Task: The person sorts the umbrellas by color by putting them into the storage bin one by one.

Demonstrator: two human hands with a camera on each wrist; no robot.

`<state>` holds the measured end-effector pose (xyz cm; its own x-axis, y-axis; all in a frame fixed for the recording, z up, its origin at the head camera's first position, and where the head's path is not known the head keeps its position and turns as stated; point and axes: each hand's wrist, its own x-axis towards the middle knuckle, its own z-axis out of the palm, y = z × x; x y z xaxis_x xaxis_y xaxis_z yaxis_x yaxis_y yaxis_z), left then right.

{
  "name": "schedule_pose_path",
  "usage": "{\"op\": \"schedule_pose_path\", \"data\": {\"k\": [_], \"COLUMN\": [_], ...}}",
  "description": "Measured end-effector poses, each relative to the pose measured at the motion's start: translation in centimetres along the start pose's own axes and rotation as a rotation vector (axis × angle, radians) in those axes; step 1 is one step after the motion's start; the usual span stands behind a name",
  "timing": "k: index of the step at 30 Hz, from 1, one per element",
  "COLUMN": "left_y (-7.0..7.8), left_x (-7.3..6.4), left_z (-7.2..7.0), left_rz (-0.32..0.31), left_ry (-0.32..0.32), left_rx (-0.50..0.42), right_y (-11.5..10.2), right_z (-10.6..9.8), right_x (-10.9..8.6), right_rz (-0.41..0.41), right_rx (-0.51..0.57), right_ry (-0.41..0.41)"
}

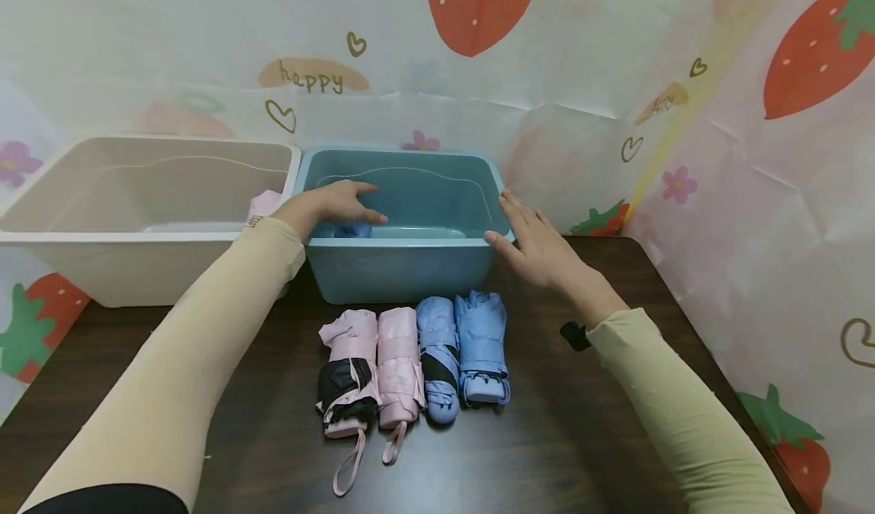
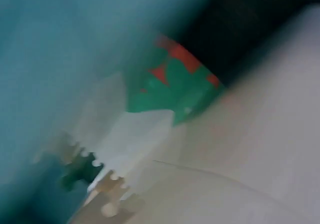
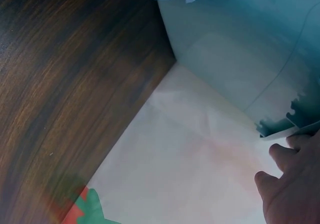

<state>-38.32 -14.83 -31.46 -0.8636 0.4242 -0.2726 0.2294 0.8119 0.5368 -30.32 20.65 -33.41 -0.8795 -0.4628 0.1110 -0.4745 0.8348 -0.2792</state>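
Note:
My left hand [image 1: 338, 201] reaches over the left side of the blue bin [image 1: 403, 275], fingers extended and holding nothing visible. Below it, a blue item [image 1: 353, 230] shows at the bin's left end, mostly hidden. At the right rim, my right hand [image 1: 540, 248] lies with straight fingers against the bin; its fingers also appear near the rim in the right wrist view. In front of the bin lie two pink folded umbrellas [image 1: 399, 362] with wrist loops, one partly black, beside two blue folded umbrellas [image 1: 482, 343]. The left wrist view is blurred.
A larger beige bin [image 1: 171, 267] stands against the blue bin's left side, with a pink item [image 1: 265, 203] at its right end, partly behind my left wrist. Both bins are on a dark wooden table [image 1: 547, 438], before a strawberry-print backdrop [image 1: 581, 43].

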Motion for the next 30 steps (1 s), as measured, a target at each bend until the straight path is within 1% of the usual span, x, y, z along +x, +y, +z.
{"op": "schedule_pose_path", "data": {"k": [3,4,7,10,11,13,16,19,21,23,25,27,30], "left_y": [0.6,1.0,2.4,3.8,4.1,4.7,5.0,4.7,4.2,3.3,2.3,1.2,-0.3], "left_x": [-0.7,-1.1,-2.8,-5.1,-6.0,-7.9,-10.8,-13.3,-14.7,-15.7,-16.6,-17.3,-17.8], "left_z": [-0.3,-0.3,-0.6,-0.5,-0.4,0.0,1.0,2.4,3.5,4.8,6.2,7.5,9.4], "left_rz": [0.062,0.081,0.144,0.21,0.232,0.272,0.324,0.373,0.4,0.408,0.397,0.38,0.353], "left_ry": [0.05,0.072,0.146,0.23,0.257,0.318,0.412,0.489,0.52,0.538,0.547,0.541,0.509], "left_rx": [-0.081,-0.124,-0.262,-0.385,-0.411,-0.436,-0.451,-0.451,-0.447,-0.44,-0.422,-0.414,-0.387], "right_y": [0.1,0.2,0.4,0.6,0.6,0.6,0.4,0.3,0.2,0.1,0.1,0.1,0.1], "right_z": [0.1,0.1,0.1,0.2,0.2,0.2,0.3,0.3,0.2,0.2,0.2,0.2,0.3], "right_x": [-0.1,-0.2,-0.4,-0.4,-0.4,-0.4,-0.2,0.0,0.1,0.1,0.2,0.2,0.2], "right_rz": [0.001,0.003,0.007,0.01,0.011,0.009,0.004,0.002,0.003,0.003,0.001,-0.003,-0.006], "right_rx": [0.004,0.006,0.01,0.011,0.013,0.017,0.023,0.024,0.023,0.022,0.02,0.019,0.023], "right_ry": [-0.003,-0.002,0.0,0.005,0.006,0.009,0.014,0.018,0.02,0.02,0.02,0.021,0.021]}}
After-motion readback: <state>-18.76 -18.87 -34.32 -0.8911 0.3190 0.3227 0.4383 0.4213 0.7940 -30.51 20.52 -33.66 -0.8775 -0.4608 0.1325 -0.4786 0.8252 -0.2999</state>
